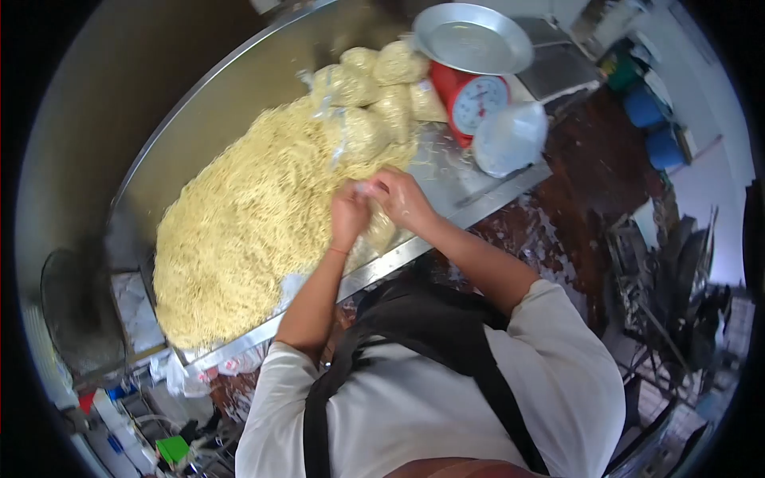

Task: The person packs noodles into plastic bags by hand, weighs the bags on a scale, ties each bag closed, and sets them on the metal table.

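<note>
My left hand (351,217) and my right hand (403,201) meet at the metal table's front side, fingers pinched together. Between them they grip the gathered top of a clear plastic bag (379,231), whose pale yellow filling shows below my right hand. The exact finger hold is blurred. A big heap of loose yellow noodles (247,215) spreads to the left of my hands. Just beyond them, several filled bags of noodles (358,131) are piled up against the heap.
A red dial scale (470,99) with a round metal pan (472,38) stands at the back right. Beside it sits a whitish plastic bag (511,139). The steel table (446,163) has a raised front edge. Blue buckets (655,127) stand farther right.
</note>
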`<state>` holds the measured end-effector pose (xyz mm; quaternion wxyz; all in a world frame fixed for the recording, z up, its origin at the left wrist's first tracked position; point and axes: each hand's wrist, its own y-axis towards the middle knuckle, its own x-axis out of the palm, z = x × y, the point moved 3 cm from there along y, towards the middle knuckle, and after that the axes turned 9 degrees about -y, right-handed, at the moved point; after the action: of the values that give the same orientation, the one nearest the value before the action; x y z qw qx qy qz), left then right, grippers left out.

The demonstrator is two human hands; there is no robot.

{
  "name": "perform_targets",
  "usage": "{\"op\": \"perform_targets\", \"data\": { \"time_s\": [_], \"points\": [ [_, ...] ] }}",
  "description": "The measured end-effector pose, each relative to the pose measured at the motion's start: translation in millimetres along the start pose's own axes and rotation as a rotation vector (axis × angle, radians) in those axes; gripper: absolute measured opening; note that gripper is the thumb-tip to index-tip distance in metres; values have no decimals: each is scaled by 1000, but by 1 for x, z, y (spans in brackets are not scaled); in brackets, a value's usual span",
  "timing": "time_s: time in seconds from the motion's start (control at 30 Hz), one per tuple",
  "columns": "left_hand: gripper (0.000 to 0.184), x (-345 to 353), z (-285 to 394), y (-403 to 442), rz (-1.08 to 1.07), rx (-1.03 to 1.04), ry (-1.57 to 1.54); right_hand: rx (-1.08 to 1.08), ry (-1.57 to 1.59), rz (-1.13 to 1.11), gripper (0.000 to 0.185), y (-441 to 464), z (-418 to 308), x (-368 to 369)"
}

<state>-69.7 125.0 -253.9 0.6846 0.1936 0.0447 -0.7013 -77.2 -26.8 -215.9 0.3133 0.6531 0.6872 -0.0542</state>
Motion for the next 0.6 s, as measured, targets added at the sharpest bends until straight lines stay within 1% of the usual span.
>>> {"op": "perform_targets", "data": {
  "time_s": [0.03,0.07,0.1,0.13,0.17,0.2,0.23,0.27,0.3,0.33,0.4,0.43,0.5,0.53,0.57,0.6],
  "points": [
    [9,-5,16,22,-6,-13,-11,-30,-8,77,15,9,-8,-23],
    [11,-8,34,47,42,180,-154,-62,-12,148,17,16,-18,-47],
    [12,-17,69,68,57,125,-36,-127,-132,258,18,23,-28,-81],
    [15,-26,91,92,52,34,10,-197,-247,363,19,24,-32,-115],
    [17,-32,109,114,128,218,36,-144,-263,465,22,21,-24,-140],
    [17,-36,148,128,156,139,101,-91,-278,565,26,16,-13,-166],
    [17,-38,151,152,185,247,1,-32,-441,605,30,10,-2,-191],
    [19,-39,165,168,148,250,-43,31,-605,641,34,2,9,-215],
    [23,-40,176,183,112,252,-86,70,-695,654,38,-6,23,-232],
    [23,-37,171,199,84,236,-126,107,-785,666,43,-12,38,-245],
    [25,-33,150,229,29,202,-200,166,-934,635,43,-22,74,-257],
    [28,-30,126,239,29,154,-67,197,-1007,618,43,-29,89,-262],
    [31,-28,58,243,-84,224,266,237,-964,515,35,-35,117,-272],
    [37,-22,50,221,-97,184,239,251,-938,462,32,-31,125,-270],
    [44,-17,41,196,-101,155,205,294,-928,485,19,-28,115,-272],
    [47,-15,39,172,-175,5,136,267,-908,485,18,-25,117,-274]
  ]
}}
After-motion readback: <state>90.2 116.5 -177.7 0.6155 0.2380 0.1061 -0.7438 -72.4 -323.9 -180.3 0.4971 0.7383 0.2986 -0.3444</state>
